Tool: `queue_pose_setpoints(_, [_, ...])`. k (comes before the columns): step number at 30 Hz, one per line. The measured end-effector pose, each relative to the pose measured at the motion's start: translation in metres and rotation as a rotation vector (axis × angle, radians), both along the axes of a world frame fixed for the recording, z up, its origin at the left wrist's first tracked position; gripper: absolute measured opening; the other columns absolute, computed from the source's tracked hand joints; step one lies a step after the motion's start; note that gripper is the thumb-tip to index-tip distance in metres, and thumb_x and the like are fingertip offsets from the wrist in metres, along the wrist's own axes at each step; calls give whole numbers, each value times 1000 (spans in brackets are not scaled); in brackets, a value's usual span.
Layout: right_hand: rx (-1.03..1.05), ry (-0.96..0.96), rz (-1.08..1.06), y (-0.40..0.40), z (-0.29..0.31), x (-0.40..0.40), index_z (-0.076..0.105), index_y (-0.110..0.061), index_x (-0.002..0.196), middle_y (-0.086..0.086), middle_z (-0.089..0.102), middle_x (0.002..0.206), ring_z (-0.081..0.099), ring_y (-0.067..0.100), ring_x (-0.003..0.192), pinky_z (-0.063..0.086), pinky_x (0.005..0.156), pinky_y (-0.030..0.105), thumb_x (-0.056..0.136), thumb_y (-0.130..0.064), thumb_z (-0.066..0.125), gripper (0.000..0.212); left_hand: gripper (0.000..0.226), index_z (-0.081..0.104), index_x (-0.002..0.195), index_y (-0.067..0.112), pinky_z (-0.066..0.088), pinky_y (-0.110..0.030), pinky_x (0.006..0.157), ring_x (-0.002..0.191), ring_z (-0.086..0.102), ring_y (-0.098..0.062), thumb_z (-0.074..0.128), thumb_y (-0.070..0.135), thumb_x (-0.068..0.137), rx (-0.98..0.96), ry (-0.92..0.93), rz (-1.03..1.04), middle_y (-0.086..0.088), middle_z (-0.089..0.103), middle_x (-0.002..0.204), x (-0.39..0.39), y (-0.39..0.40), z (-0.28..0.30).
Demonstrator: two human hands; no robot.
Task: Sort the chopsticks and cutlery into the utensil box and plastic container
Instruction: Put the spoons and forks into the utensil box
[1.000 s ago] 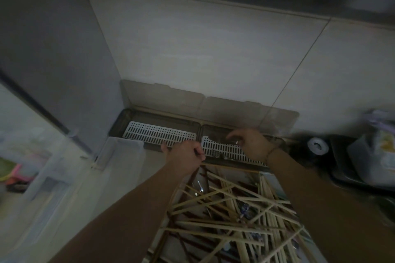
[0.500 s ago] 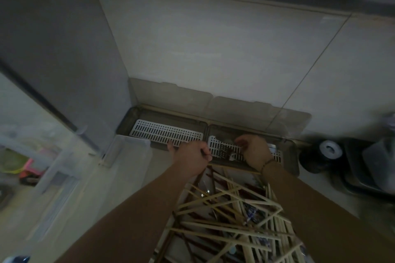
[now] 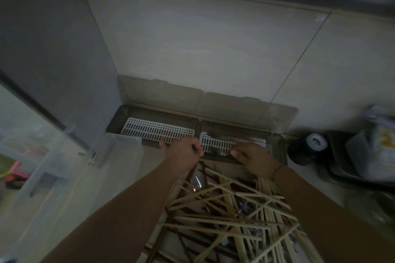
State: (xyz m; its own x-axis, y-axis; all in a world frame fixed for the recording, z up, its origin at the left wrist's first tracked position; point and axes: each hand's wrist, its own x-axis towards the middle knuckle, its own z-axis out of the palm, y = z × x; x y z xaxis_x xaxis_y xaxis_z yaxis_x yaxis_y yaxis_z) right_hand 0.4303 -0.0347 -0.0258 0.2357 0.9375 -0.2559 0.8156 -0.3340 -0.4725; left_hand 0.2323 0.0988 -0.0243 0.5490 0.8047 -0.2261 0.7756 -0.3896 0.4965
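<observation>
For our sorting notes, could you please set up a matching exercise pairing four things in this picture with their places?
Things:
1. grey two-compartment utensil box
2. clear plastic container
3. pile of pale wooden chopsticks
4. black roll with a white top

Places:
A. nearest the camera, between the forearms
B. against the tiled wall
C. right of the box
D. left of the left hand

Pairs: 1-B, 2-D, 3-A, 4-C

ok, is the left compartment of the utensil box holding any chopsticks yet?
No, the left compartment of the utensil box shows only its bare white slotted tray.

Home kitchen: tiled wall [image 3: 213, 49], chopsticks [image 3: 224, 209], utensil box [image 3: 277, 134].
</observation>
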Motion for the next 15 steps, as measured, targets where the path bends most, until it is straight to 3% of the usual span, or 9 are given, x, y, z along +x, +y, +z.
queue_pose_setpoints(3, [326,-8,-196,-23,15,1,71,-20,103,-9,64,96,58,8,88,43,76,15,94,-35,54,25,9,64,81,32,-4,-59,112,111,56,-12,64,40,85,-15,-6,1,20,64,95,0,1,0])
queue_pose_setpoints(6, [425,-69,-258,-55,17,3,72,-22,97,-9,67,91,63,9,81,50,75,22,88,-19,65,11,11,61,77,35,-2,-59,112,110,56,-12,65,41,85,-23,6,-6,19,65,95,0,1,1])
queue_pose_setpoints(13, [244,-216,-45,-111,16,-43,68,-33,77,-13,65,76,59,7,68,46,58,21,81,-41,56,15,9,64,80,33,-3,-59,113,113,55,-12,63,40,86,-18,16,-1,21,61,93,0,0,1])
queue_pose_setpoints(15, [105,-278,-41,-120,13,-62,65,-31,73,-11,63,72,58,7,65,41,51,22,82,-55,46,32,9,64,81,33,-3,-59,113,114,55,-13,63,41,86,-15,24,-7,21,60,93,0,0,2])
